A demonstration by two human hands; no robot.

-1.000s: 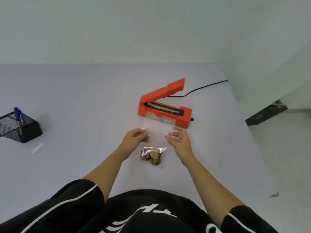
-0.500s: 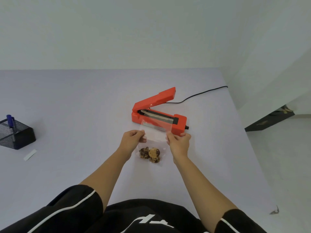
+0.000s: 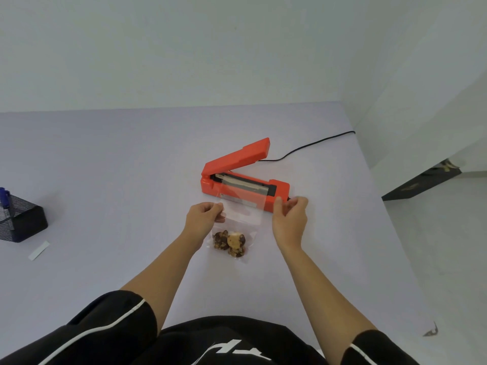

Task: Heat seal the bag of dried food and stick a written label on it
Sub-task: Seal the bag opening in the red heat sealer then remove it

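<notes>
Clear bag (image 3: 238, 214) holds brown dried pieces (image 3: 229, 242) below.

Bright, soft, even light fills the room, leaving only faint shadows on the pale table (image 3: 105, 167). A slight sheen shows on the clear bag (image 3: 242, 219). The wide lens curves the table's edges; details look fairly sharp.

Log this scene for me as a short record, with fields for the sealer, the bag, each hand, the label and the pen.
Sealer: orange, arm raised, black cord behind
Bag: clear, far end over the sealer's front, dried food at near end
Left hand: pinches bag's left edge
Right hand: pinches bag's right edge
Label: white strip on table, beside pen holder
Pen: blue, in holder
</notes>
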